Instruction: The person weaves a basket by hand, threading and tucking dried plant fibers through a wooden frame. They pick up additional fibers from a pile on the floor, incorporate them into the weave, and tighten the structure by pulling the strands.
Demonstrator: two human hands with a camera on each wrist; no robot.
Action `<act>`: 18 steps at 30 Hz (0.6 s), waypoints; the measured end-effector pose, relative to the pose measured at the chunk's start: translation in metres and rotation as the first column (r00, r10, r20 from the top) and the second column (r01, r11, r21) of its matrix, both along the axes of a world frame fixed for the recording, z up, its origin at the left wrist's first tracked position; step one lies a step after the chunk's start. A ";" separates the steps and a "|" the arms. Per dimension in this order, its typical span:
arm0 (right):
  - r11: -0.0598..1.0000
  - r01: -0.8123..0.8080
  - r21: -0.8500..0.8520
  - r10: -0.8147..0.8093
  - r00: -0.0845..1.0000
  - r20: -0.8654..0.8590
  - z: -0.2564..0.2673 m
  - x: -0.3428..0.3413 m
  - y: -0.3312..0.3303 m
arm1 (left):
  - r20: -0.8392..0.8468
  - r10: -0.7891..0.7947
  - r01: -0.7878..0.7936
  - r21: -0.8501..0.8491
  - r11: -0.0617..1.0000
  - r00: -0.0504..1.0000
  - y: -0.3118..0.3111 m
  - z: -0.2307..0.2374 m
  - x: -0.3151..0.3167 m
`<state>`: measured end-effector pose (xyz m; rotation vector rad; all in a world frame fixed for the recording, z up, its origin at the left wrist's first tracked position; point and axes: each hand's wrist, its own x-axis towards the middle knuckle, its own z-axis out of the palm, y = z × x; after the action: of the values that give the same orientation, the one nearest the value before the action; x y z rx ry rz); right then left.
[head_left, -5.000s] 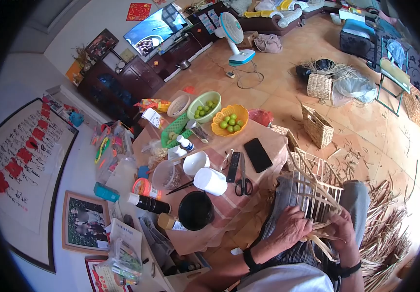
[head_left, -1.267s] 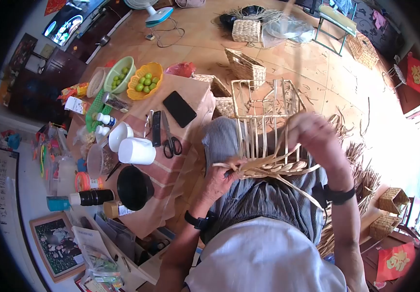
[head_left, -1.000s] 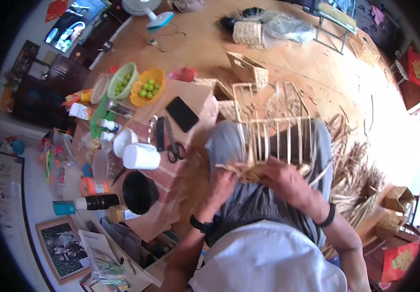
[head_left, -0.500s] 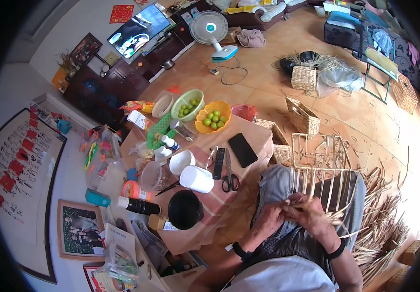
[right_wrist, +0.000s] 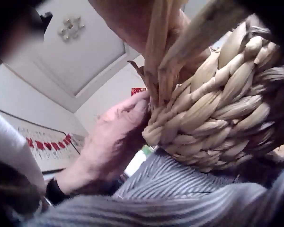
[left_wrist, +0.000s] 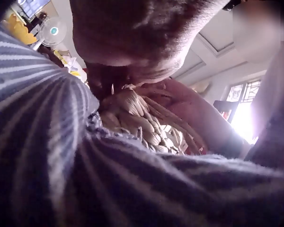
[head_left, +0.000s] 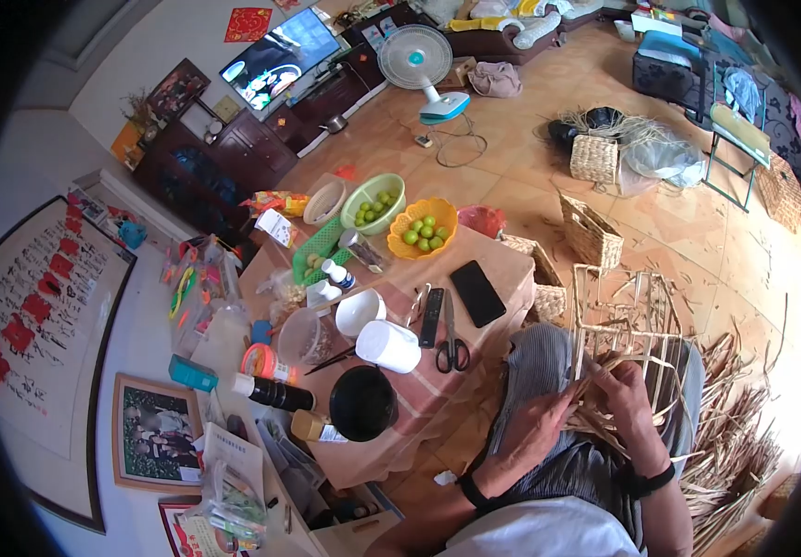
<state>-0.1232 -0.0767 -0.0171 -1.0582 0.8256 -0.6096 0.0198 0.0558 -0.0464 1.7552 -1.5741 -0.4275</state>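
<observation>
A half-woven straw basket rests on the person's lap, its bare upright frame (head_left: pixel 628 327) standing at the far side. Thick plaited rows (left_wrist: pixel 144 124) show low in the left wrist view, and the same weave (right_wrist: pixel 217 111) fills the right side of the right wrist view. The left hand (head_left: pixel 538 432) grips the basket's near corner, thumb and fingers at the weave's edge. Just right of it the right hand (head_left: pixel 625 397) is curled at the same corner, pinching flat straw strands (right_wrist: pixel 156 56) that rise from the weave. Its fingertips are partly hidden behind the strands.
Left of the lap, a table (head_left: pixel 502 269) bears scissors (head_left: pixel 452 351), a phone (head_left: pixel 477 293), a black bowl (head_left: pixel 363 403) and fruit bowls. Loose straw (head_left: pixel 730 436) is heaped on the floor at right. Finished baskets (head_left: pixel 590 230) stand ahead, with a fan (head_left: pixel 416 58) beyond.
The head view swung down to the lap and back up. The right hand reached out over the frame, then came back beside the left. Since half a second ago the hands have drawn slightly apart.
</observation>
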 end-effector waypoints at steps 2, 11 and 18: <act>0.997 -0.066 -0.048 0.062 0.994 -0.092 0.004 0.001 -0.011 | 0.059 0.024 -0.024 0.001 1.000 0.998 -0.004 0.007 -0.003; 0.762 -0.301 -0.574 0.055 0.913 -0.405 0.007 0.010 -0.028 | 0.077 0.044 -0.049 0.066 0.997 0.996 -0.021 0.025 -0.010; 0.275 -0.409 -0.870 -0.232 0.850 -0.473 -0.016 0.020 -0.019 | 0.230 0.022 -0.083 0.261 0.962 0.973 -0.029 0.009 -0.008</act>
<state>-0.1033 -0.0954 -0.0334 -2.5476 0.8075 -0.7389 0.0115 0.0270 -0.0369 2.1115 -1.6832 -0.4462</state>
